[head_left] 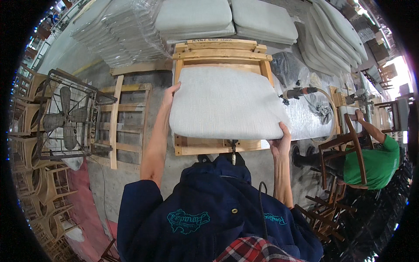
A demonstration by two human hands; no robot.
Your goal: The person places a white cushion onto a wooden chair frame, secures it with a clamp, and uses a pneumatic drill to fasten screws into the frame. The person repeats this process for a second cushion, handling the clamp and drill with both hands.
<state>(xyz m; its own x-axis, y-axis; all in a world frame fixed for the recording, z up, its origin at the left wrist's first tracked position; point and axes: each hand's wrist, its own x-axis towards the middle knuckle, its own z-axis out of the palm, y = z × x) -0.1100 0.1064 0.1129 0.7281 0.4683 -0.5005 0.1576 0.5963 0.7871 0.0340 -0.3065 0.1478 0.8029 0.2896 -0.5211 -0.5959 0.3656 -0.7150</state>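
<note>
A pale grey upholstered chair seat point(224, 105) is held between my two hands, over a light wooden frame stand point(222, 54). My left hand point(171, 92) grips its left edge, with the fingers partly hidden. At the near right corner, my right hand point(281, 139) has its thumb against the side and its other fingers beneath. The seat covers the middle of the stand, so I cannot tell whether it rests there. Just right of the seat lies a power driver point(300, 92) with a hose, on a plastic-wrapped surface point(310, 122).
Stacked grey seats point(194, 17) stand beyond the stand, with another leaning stack point(331, 39) at the right. Leftward are a wooden pallet point(126, 118) and a caged fan point(65, 118). A co-worker in a green shirt point(371, 163) handles a wooden chair point(355, 146) at the right.
</note>
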